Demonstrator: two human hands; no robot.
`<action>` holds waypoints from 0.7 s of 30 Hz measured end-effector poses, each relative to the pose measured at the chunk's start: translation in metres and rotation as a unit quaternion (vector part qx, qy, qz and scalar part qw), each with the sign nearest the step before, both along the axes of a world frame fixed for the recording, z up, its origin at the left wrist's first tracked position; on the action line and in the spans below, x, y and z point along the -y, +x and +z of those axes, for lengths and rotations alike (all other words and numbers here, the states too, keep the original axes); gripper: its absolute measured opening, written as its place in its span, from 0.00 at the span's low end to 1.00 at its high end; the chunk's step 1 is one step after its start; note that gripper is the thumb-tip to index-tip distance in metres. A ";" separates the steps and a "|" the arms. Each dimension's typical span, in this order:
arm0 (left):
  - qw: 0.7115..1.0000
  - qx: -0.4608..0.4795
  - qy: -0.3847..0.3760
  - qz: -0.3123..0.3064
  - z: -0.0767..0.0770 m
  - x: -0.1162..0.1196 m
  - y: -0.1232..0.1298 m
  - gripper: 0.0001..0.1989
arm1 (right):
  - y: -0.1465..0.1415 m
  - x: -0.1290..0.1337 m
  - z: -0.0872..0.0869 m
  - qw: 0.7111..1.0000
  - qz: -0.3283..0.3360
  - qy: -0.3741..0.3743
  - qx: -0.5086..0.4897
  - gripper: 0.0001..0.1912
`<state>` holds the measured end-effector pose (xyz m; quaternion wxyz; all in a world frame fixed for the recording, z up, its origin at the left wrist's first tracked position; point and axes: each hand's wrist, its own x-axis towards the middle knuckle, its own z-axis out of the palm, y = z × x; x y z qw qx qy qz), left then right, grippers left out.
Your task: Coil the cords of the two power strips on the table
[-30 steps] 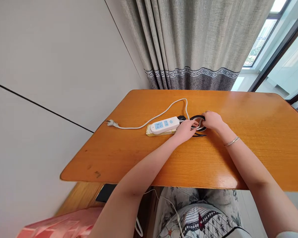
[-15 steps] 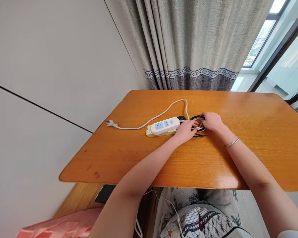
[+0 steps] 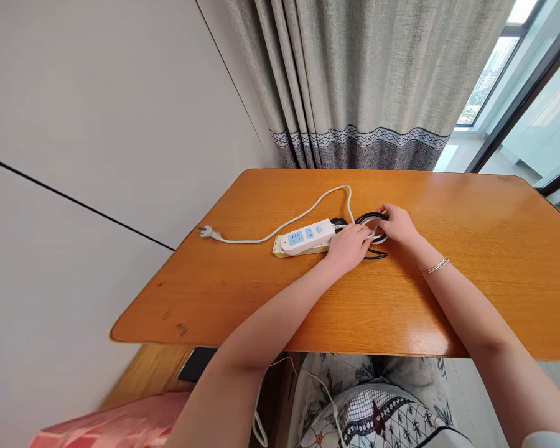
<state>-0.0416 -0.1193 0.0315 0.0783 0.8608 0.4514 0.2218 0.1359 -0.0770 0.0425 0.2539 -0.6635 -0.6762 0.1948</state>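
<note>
While your left fingers (image 3: 366, 233) curl over the cables (image 3: 372, 216) at centre frame, your right fingers (image 3: 382, 214) pinch them.

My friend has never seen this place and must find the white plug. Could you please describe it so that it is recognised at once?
Start from the wooden table and follow its left edge beside the light wall. The white plug lies there, its metal prongs pointing to the wall. Unlike the white power strip, it is small and has no blue socket panels.
</note>
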 end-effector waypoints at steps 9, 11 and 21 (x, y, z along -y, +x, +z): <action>0.999 -0.031 0.014 0.025 0.007 0.003 0.004 0.16 | 0.002 -0.009 -0.017 0.949 -0.007 -0.066 -0.309 0.12; 0.999 -0.004 -0.027 0.026 0.009 0.003 0.005 0.16 | 0.002 -0.009 -0.019 0.934 0.003 -0.087 -0.347 0.12; 0.972 0.115 -0.200 0.042 0.015 -0.006 -0.002 0.13 | 0.001 -0.009 -0.030 0.861 0.028 -0.148 -0.485 0.19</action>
